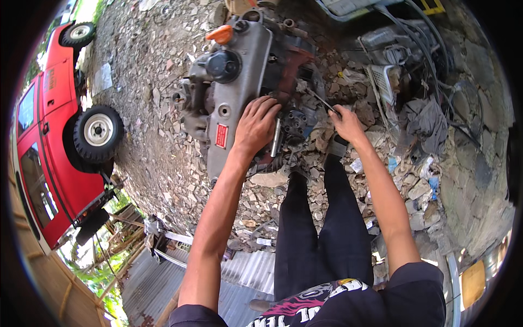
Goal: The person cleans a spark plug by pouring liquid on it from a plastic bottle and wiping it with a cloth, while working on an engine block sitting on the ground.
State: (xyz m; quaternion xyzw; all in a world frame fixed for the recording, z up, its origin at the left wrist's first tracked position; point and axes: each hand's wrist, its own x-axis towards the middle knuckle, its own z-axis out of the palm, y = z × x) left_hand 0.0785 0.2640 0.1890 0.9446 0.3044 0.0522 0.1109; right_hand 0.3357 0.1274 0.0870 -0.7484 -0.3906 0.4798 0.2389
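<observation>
My left hand point(256, 122) rests on the edge of the grey valve cover point(229, 109) of an engine, its fingers bent and slightly apart. Just right of it is an upright-looking chrome tube point(276, 139), partly hidden by that hand. My right hand point(346, 122) is closed on a thin metal rod point(323, 101), which points up-left toward the engine's darker side. Between my hands is a dark round fitting with holes point(295, 122). The cover carries a black cap point(223, 66); an orange piece point(219, 34) sits above that.
A red off-road vehicle point(57, 109) fills the left side. At the right, metal parts point(397, 54), hoses, a pale grate and grey rags point(422, 122) lie among rubble. Stony ground point(150, 109) surrounds the engine. Corrugated sheets point(155, 289) lie behind my legs near the lower edge.
</observation>
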